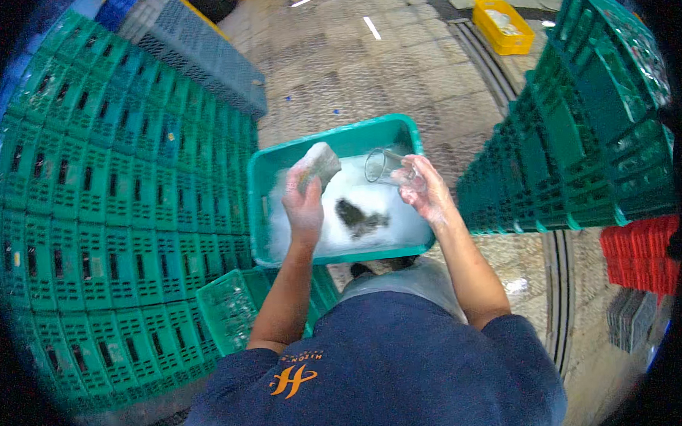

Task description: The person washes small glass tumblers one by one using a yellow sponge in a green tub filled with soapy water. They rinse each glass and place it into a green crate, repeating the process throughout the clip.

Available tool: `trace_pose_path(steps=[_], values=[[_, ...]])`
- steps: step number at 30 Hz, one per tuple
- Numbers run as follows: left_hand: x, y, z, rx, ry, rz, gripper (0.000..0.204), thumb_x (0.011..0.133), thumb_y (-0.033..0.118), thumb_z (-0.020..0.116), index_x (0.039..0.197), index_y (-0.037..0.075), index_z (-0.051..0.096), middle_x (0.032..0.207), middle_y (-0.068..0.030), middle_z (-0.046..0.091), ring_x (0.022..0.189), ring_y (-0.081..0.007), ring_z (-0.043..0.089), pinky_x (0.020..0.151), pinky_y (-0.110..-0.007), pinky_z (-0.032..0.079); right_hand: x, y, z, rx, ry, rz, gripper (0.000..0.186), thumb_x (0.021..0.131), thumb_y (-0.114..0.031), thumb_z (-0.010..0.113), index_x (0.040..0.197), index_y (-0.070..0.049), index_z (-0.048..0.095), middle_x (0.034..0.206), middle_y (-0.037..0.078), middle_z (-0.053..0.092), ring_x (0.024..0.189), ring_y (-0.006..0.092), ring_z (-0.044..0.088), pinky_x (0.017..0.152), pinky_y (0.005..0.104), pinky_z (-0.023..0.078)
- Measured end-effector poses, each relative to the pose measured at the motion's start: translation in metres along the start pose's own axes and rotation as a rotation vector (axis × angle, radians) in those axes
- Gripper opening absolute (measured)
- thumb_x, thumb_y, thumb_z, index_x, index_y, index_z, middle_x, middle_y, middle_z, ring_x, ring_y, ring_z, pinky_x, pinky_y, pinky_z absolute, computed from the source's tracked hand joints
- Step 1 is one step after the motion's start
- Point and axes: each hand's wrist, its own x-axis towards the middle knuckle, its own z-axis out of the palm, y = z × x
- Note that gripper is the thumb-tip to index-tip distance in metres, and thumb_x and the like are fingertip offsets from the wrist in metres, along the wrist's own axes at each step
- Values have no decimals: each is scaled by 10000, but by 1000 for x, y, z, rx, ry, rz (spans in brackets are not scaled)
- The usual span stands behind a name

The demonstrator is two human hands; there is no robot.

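Note:
My left hand (302, 201) grips a grayish, foam-covered sponge or pad (322, 160) over the left side of a teal plastic tub (412, 132). My right hand (423, 186) holds a clear drinking glass (380, 165) on its side, mouth pointing left, above the tub's right half. The glass and the pad are apart. White suds (342, 239) cover most of the tub, with a dark patch among them. A green crate (223, 309) with clear items inside sits beside my left forearm.
Tall stacks of green crates (113, 223) (566, 150) flank me, with gray crates (197, 59) behind the left stack. A yellow crate (502, 27) stands on the tiled floor at back right, near a drain channel. Red crates (638, 253) and gray stacked items (631, 320) are at lower right.

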Motion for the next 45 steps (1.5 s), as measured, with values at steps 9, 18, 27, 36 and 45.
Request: trace_pose_path(steps=[9,18,27,36,45], values=[[-33,34,-4,571,-287,-37,323,913,58,608,1228,-13,600,1059,-233,649,1038,-361,616,893,-453,492,76,91,65,312,-19,173,224,910,-282,748,978,-108,625,958,130,667,912,278,660,781,517,574],[-53,-47,-14,627,-436,-90,527,862,80,607,1374,-14,518,1154,-150,649,1097,-279,613,968,-416,475,117,133,103,-55,-177,153,213,955,-221,683,1053,-38,638,880,154,668,811,289,684,715,451,607],[-39,-45,-45,669,-506,-226,490,923,129,667,1392,26,570,1252,-100,656,1150,-244,622,1134,-535,358,133,140,132,-523,-194,64,304,885,-152,745,1131,4,658,959,159,689,838,278,708,750,404,600],[-10,-72,-120,811,-309,485,327,871,329,749,1079,79,714,1113,-162,702,973,-303,668,893,-430,514,137,187,122,-981,-14,-241,409,937,-447,701,941,-38,693,904,96,674,786,202,602,707,393,510],[61,-84,-130,-757,349,-655,409,988,382,698,742,80,572,729,-46,629,570,-206,569,536,-370,457,53,203,154,-554,-496,61,835,878,-149,797,1531,-151,276,1097,102,641,887,217,678,709,357,590]])
